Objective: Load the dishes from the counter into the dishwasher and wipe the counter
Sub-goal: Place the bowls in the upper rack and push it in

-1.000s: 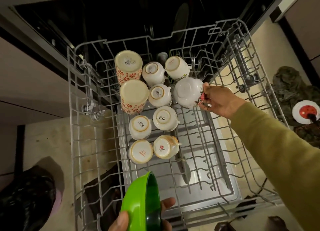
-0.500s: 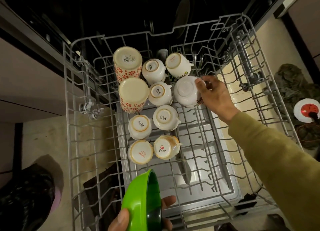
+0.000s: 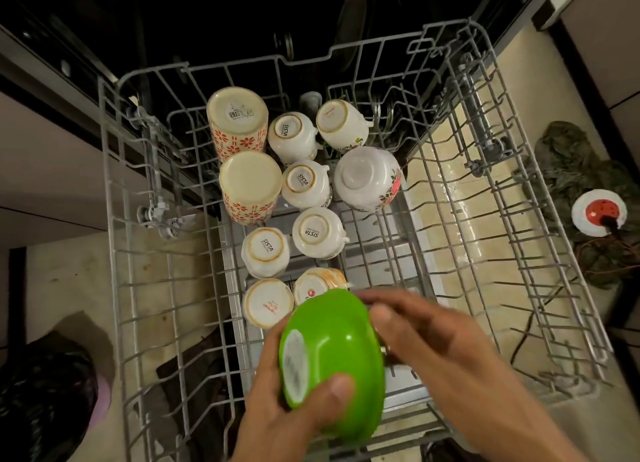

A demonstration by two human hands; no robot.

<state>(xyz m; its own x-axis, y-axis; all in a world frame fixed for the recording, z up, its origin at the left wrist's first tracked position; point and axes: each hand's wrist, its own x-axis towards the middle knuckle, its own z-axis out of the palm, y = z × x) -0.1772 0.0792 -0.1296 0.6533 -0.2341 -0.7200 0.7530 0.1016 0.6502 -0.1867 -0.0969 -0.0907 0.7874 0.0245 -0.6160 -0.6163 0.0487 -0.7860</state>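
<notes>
While the pulled-out dishwasher rack (image 3: 114,219) fills most of the head view, both hands meet low in the frame over its near edge. The left hand (image 3: 287,402) comes up from the bottom, palm under a green bowl (image 3: 332,351), its thumb (image 3: 341,387) pressed on the bowl's outer wall and the fingers curled behind it, so it is grasping the bowl. The right hand (image 3: 426,344) reaches in from the lower right and is blurred; its fingers wrap over the bowl's far rim, also gripping it. The bowl is tipped on its side, its pale base ring facing left, held above the rack's wire floor and not resting on it as far as can be told. Its upper edge overlaps a cup with a red logo (image 3: 318,285).

Beyond the hands, in the middle of the rack, stand upturned dishes: two tall red-flowered mugs (image 3: 239,122), several small white cups (image 3: 308,183) printed SISTA on their bases, and a floral white bowl (image 3: 367,177) upside down to their right. The right half of the rack shows only bare tines. On the floor at far right lies a red and white round socket (image 3: 599,212) beside a crumpled cloth (image 3: 568,157).
</notes>
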